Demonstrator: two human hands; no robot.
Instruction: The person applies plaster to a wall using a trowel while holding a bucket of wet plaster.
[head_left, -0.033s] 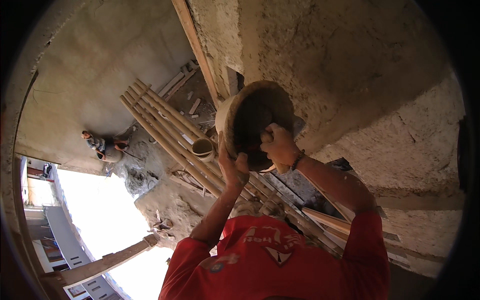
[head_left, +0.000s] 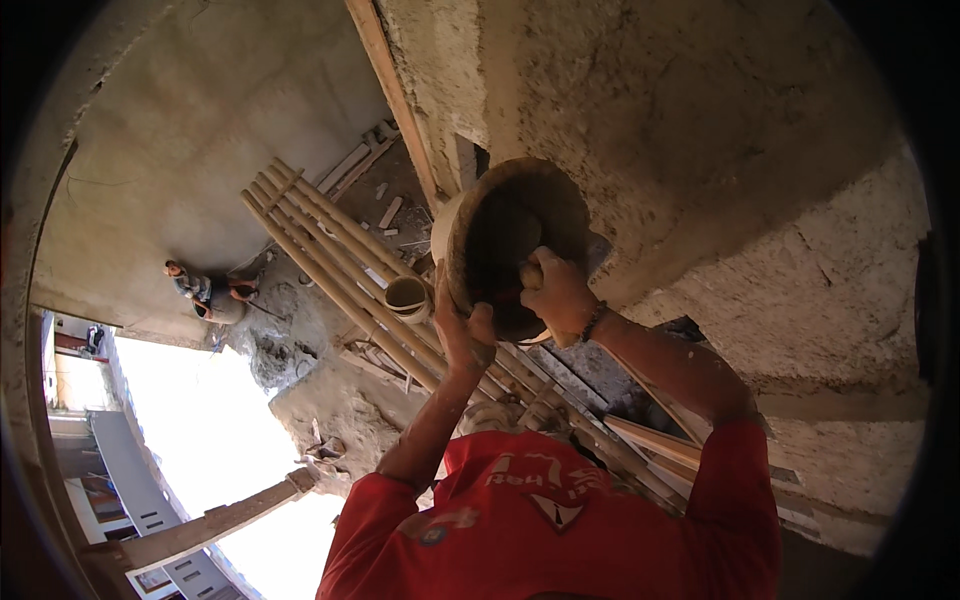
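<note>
A mortar-stained bucket [head_left: 455, 225] is tipped toward me in front of the wall, its dark mouth facing me. My left hand [head_left: 465, 335] supports it from the lower left, with the thumb near the rim and the other fingers mostly hidden behind its side. Inside the mouth, my right hand [head_left: 562, 297] is closed around the wooden handle [head_left: 532, 276] of a tool. The tool's working end is lost in the shadow of the bucket, so I cannot tell its kind. A rounded grey patch shows deeper inside.
Below me, bamboo poles [head_left: 330, 265] form a platform, with a smaller bucket [head_left: 406, 296] by them. The partly plastered wall [head_left: 700, 150] rises on the right. A wooden batten [head_left: 390, 90] stands at its corner. Far left, another person [head_left: 190, 287] sits by the other wall.
The bucket and both hands have shifted only very slightly, and a little more of the grey patch inside the bucket shows. Both hands keep their hold.
</note>
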